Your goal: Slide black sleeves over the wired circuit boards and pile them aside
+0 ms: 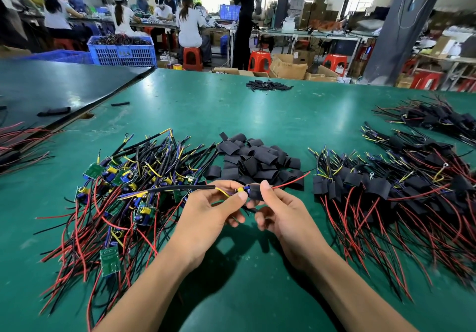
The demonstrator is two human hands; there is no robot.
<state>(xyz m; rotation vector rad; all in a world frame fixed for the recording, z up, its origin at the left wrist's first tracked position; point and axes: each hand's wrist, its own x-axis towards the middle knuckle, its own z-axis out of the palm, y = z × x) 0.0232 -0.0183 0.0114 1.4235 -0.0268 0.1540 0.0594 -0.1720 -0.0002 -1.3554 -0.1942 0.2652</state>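
Left hand (213, 210): pinches the circuit board (241, 190) between thumb and fingers, at its yellow and blue parts.
Right hand (283, 215): thumb and forefinger grip the black sleeve (255, 193); the other fingers curl beneath.
Circuit board: held above the green surface (231, 115) between both hands, its right end inside the sleeve. A red wire (293, 181) pokes out of the sleeve's right end, and a black cable (180, 189) trails left.
Bare boards (121, 192): a tangled heap with red and black wires, left of the hands.
Loose sleeves (257, 161): a heap just beyond the hands, between the two piles.
Sleeved boards (373, 184): a big pile to the right, with more farther back.
Far sleeves (268, 85): a small heap near the far edge.
Blue crate (123, 52): beyond the surface, full of wires.
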